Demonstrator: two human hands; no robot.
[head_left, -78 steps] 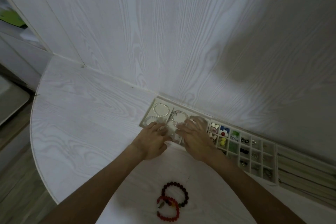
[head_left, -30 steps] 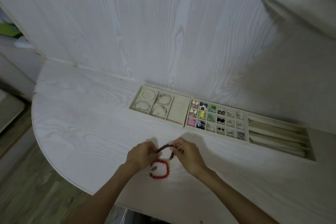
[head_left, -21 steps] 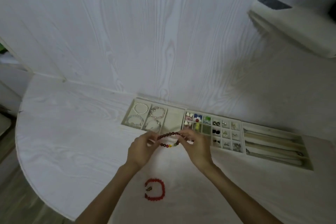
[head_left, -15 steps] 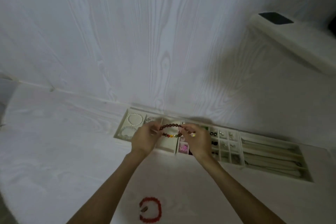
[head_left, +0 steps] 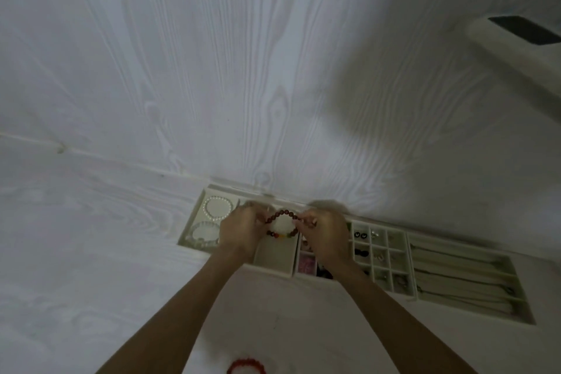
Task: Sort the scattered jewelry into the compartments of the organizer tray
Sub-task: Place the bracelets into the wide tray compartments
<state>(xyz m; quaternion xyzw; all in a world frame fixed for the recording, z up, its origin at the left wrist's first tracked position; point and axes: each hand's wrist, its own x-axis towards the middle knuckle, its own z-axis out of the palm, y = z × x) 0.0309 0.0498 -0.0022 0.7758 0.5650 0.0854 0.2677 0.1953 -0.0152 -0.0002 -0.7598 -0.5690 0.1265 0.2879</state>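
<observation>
Two white bead bracelets (head_left: 216, 207) are lying in the leftmost compartments of the organizer tray (head_left: 194, 223). Just right of them, my left hand (head_left: 241, 231) is pinching one side of a dark brown bead bracelet (head_left: 280, 224), and my right hand (head_left: 326, 235) is pinching the other side, stretching it open above the tray's next compartment. Farther right, small earring cells (head_left: 379, 252) are sitting beside long necklace slots (head_left: 461, 279). Near my forearms, a red bracelet (head_left: 246, 366) is lying on the table (head_left: 91, 267).

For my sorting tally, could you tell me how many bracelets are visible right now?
4: a dark beaded bracelet held between both hands over the tray; a pearl bracelet and a clear bracelet in the left compartments; a red bracelet on the table. The hands may hide more.
</observation>
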